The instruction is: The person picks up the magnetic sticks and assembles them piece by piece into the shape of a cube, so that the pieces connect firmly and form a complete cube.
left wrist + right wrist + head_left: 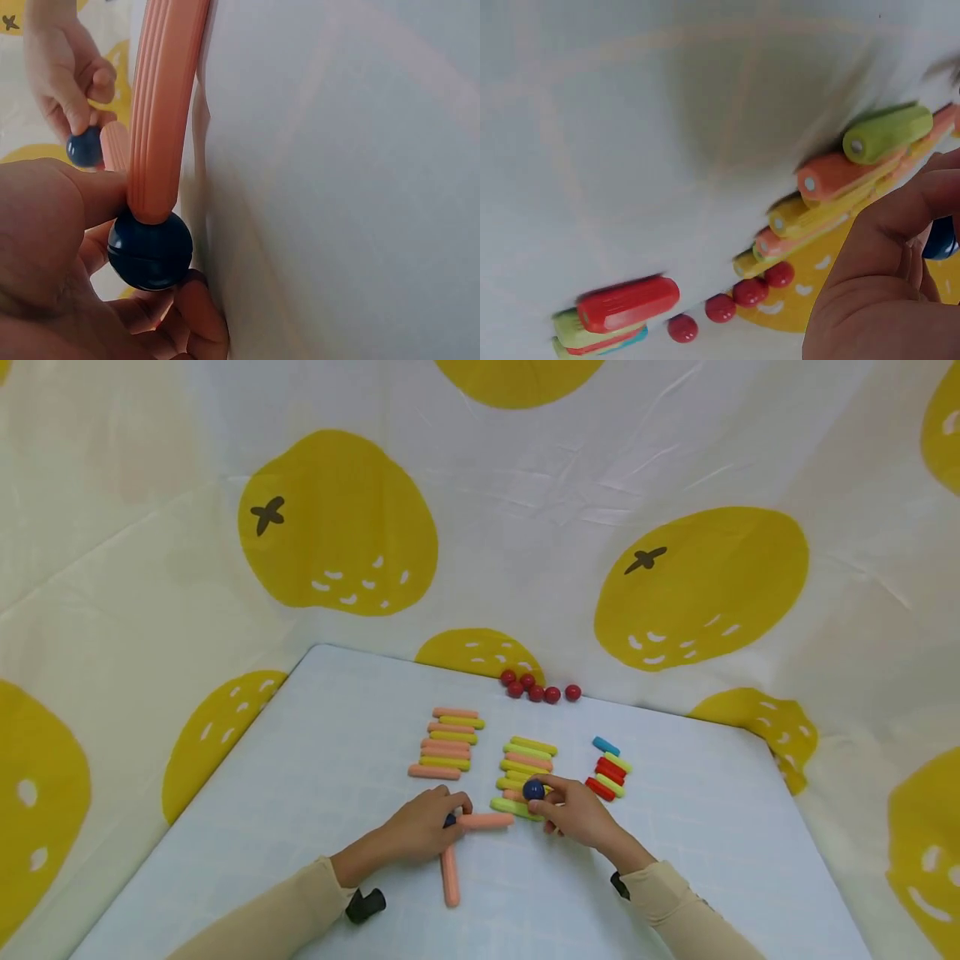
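My left hand (423, 827) grips a dark blue ball (150, 251), partly covered by the fingers in the head view. Against this ball sits the end of a ribbed peach rod (165, 112) that runs toward the body. A second peach rod (486, 821) points from the left fingers to the right. Between thumb and fingers, my right hand (573, 810) pinches another dark blue ball (533, 790), raised in front of the middle group of rods. A gap separates this ball from the second rod's right end in the head view.
Peach and yellow rods (445, 745) lie in a row at left, with mixed yellow, green and peach rods (528, 748) in the middle. Short red, green and blue rods (609, 772) lie at right. Several red balls (536, 693) sit along the table's back edge by the patterned cloth.
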The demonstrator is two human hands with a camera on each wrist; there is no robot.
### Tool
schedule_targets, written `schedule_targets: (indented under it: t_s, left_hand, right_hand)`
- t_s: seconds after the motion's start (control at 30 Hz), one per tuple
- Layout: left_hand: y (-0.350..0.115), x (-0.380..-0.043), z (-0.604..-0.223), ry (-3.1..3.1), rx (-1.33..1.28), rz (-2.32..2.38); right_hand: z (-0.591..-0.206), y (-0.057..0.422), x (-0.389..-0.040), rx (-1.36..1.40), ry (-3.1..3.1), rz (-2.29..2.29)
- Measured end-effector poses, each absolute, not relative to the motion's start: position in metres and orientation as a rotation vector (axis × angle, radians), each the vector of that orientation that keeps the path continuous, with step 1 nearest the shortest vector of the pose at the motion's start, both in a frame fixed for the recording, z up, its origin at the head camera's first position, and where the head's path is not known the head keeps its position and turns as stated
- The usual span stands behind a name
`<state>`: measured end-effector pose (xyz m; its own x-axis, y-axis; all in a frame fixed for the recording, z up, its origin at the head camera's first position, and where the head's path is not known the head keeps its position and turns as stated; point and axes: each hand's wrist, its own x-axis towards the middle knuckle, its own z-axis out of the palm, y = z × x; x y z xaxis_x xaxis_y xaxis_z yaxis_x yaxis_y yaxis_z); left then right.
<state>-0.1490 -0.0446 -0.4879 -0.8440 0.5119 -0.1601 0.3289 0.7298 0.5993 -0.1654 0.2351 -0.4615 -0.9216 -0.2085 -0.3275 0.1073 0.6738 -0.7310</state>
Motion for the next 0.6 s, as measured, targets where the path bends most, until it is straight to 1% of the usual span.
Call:
schedule_targets:
  t_s: [0.17,0.6]
  left_hand:
    - [-0.045,-0.148,-0.489,2.624,0.638,0.828]
    - [-0.041,-0.145,-0.490,2.684,0.649,0.751]
  right_hand:
    - [-0.467,0.237,-0.151,-0.118,2.481,-1.157]
    - [-0.473,0.230,-0.138,-0.129,2.432,-1.119]
